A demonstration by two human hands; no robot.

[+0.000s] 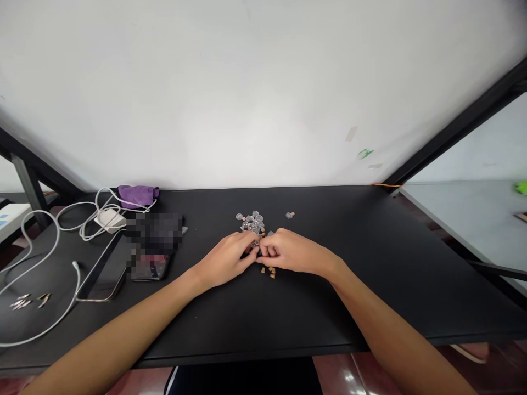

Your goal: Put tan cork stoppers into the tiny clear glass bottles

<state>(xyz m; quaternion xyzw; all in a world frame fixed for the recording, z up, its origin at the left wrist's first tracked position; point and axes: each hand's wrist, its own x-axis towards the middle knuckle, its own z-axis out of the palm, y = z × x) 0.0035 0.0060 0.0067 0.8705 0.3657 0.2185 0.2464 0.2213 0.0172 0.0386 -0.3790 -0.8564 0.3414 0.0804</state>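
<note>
My left hand [230,255] and my right hand [288,251] meet at the middle of the black table, fingers pinched together. A small clear piece [256,243] shows at my left fingertips. Whatever my right fingers hold is hidden. Just beyond the hands lies a pile of small clear round pieces [254,224], with little brown bits among them. Several small tan cork-like stoppers [272,272] lie on the near side of my right fingers. Farther back and to the right sits another clear piece [289,215] with a brown bit beside it.
On the left are a phone [105,269], a second phone [150,267] partly blurred out, white cables [55,244], a white charger [110,220] and a purple cloth [138,196]. Small metallic pieces [20,302] lie near the left edge. A white wall [247,109] rises behind the black table [382,263].
</note>
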